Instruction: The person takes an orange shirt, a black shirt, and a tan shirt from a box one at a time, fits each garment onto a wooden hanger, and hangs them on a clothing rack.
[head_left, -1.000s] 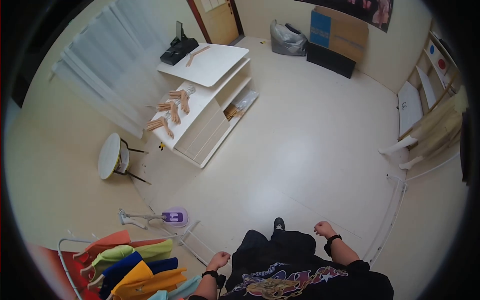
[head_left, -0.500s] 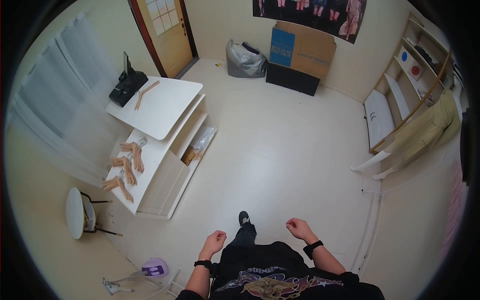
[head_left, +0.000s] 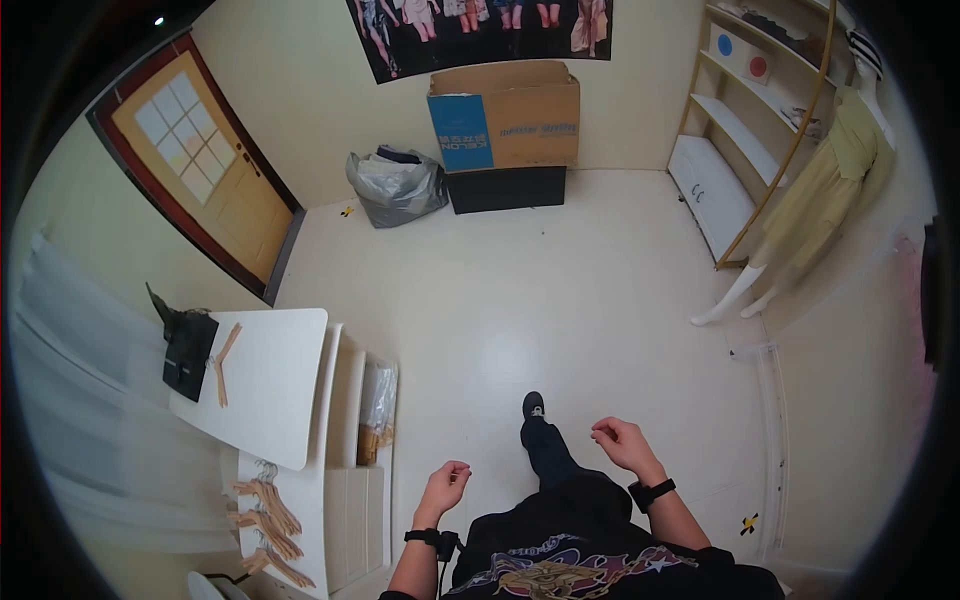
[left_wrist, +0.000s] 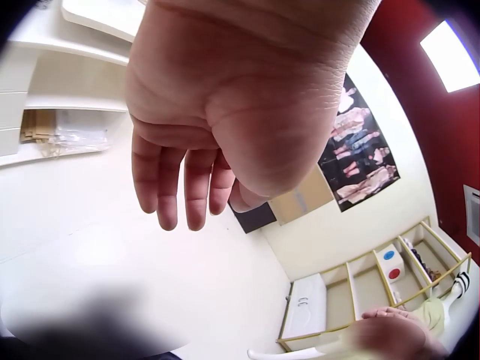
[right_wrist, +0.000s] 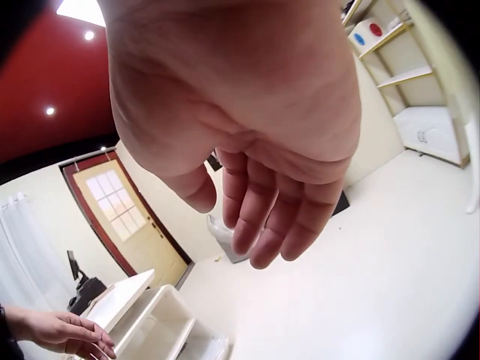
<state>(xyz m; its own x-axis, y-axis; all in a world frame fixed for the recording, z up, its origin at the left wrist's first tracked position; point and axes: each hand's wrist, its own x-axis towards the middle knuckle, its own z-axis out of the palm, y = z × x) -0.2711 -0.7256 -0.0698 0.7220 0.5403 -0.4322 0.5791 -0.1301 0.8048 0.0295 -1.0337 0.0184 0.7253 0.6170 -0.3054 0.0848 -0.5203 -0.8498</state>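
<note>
My left hand (head_left: 446,488) hangs in front of my body, holding nothing, its fingers loosely bent. The right hand (head_left: 622,442) is held out over the floor, likewise bare of any object. In the left wrist view the fingers (left_wrist: 196,187) droop from the palm with nothing against them. The right wrist view shows relaxed fingers (right_wrist: 259,202) and a thumb apart from them. Nearest the left hand is a white counter (head_left: 265,370), on which several wooden hangers (head_left: 270,530) lie in bunches. A single wooden hanger (head_left: 224,365) lies beside a black cash register (head_left: 188,350).
Pale floor (head_left: 480,290) stretches ahead. At the far wall are a cardboard box (head_left: 535,120) on a black base and a grey plastic bag (head_left: 400,195). A wooden door (head_left: 205,170) is at left. A shelf unit (head_left: 735,135) and a mannequin in a dress (head_left: 835,180) stand at right.
The view has turned right and risen as I step forward. The counter has slid left and nearer, the door has come fully into view, and the rack of coloured clothes has left it.
</note>
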